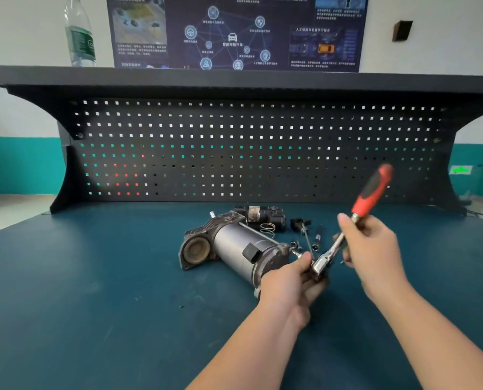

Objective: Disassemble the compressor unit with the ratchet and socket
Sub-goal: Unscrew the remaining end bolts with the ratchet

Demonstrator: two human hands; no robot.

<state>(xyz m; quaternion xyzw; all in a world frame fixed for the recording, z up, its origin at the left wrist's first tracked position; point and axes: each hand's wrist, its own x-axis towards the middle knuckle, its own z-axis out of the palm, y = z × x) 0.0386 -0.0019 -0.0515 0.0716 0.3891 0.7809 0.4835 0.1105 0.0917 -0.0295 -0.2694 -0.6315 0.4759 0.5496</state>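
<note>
The grey compressor unit (234, 246) lies on its side in the middle of the blue-green bench (94, 277), its round port facing left. My right hand (372, 249) grips the metal shaft of the ratchet (372, 192), whose red-and-black handle points up and to the right. The ratchet's chrome head (320, 263) sits at the compressor's near right end. There my left hand (291, 280) holds the head and the socket under it, which my fingers hide. A bolt (296, 253) sticks out of the end cap beside my thumb.
Behind the compressor lie a removed black block (263, 216), a wire spring (268, 228), a small black part (299, 223), a long thin bolt (308, 240) and an extension bar (317, 238). A dark pegboard (248, 150) backs the bench. A plastic bottle (80, 35) stands on the shelf above.
</note>
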